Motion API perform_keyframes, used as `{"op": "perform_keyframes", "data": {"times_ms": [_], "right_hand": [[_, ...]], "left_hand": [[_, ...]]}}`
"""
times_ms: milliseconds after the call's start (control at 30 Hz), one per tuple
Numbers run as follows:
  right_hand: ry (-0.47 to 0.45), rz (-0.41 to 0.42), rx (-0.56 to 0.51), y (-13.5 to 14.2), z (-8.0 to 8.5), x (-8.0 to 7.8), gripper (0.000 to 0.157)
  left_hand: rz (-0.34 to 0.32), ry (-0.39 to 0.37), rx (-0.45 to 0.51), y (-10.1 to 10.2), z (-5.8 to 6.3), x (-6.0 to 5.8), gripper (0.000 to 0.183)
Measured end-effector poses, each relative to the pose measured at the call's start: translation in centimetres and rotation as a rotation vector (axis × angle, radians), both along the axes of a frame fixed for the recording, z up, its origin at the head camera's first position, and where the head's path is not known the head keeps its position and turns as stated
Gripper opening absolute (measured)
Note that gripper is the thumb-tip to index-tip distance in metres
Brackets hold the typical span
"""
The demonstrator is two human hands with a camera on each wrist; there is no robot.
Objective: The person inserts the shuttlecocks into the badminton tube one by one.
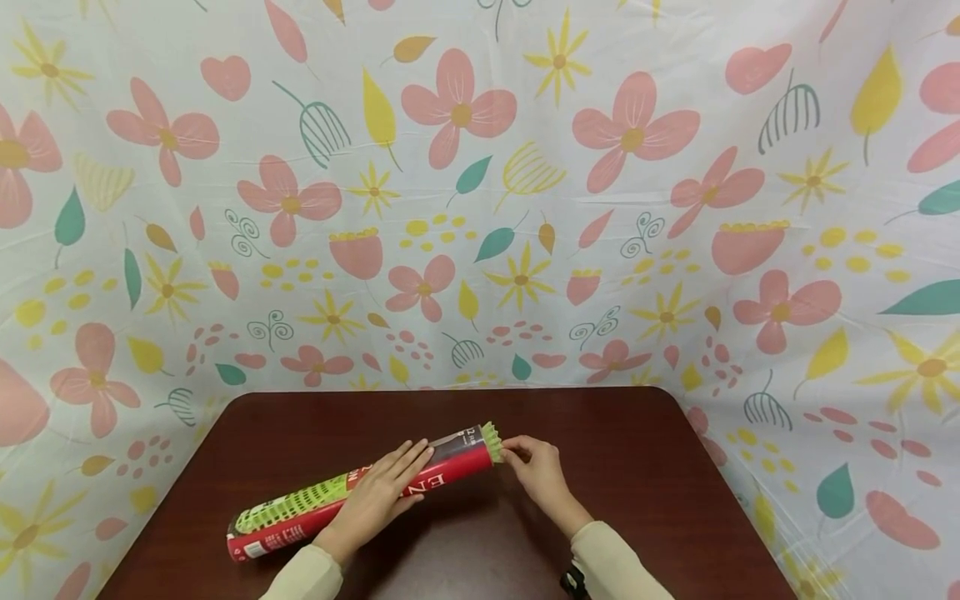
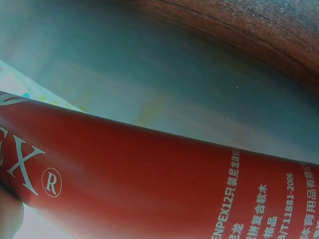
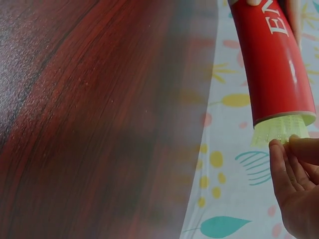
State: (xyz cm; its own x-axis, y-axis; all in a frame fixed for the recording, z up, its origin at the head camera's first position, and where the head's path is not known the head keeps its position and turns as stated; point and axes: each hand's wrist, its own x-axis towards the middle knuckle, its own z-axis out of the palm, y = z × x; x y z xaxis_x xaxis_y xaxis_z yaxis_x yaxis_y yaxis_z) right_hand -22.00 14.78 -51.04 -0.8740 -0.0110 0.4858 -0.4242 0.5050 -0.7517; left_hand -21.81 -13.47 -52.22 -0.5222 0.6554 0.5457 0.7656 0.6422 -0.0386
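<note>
A long red shuttlecock tube (image 1: pixel 461 462) with a dark and green printed side lies slantwise over the table, its right end farther back. My left hand (image 1: pixel 382 492) holds it around the middle, fingers across the top and thumb along the near side. Out of the tube's right end pokes the pale yellow-green netted skirt of a shuttlecock (image 3: pixel 279 130). With thumb and fingertips my right hand (image 1: pixel 542 475) pinches the rim of that skirt. The rest of the shuttlecock is hidden inside the tube. White lettering on the red tube wall (image 2: pixel 124 174) fills the lower left wrist view.
The dark reddish-brown table (image 1: pixel 637 517) has rounded far corners and a glossy top. Behind it and at both sides hangs a white cloth (image 1: pixel 480 333) printed with flowers and leaves. A black band (image 1: pixel 573 581) sits near the right sleeve.
</note>
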Motion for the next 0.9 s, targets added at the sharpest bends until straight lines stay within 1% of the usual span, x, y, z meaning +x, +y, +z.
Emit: {"op": "perform_keyframes", "data": {"times_ms": [200, 633, 800, 900], "right_hand": [[0.022, -0.007, 0.012, -0.6, 0.0, -0.1, 0.009], [-0.029, 0.028, -0.007, -1.4, 0.0, -0.3, 0.012], [-0.031, 0.022, 0.024, -1.5, -0.1, -0.4, 0.012], [-0.037, 0.037, 0.044, -1.5, 0.0, -0.4, 0.011]], "left_hand": [[0.001, 0.003, -0.001, 0.0, 0.0, 0.1, 0.066], [0.003, -0.012, 0.001, 0.0, 0.0, 0.3, 0.066], [0.001, -0.01, -0.006, 0.0, 0.0, 0.3, 0.065], [-0.002, -0.009, -0.007, 0.0, 0.0, 0.3, 0.064]]}}
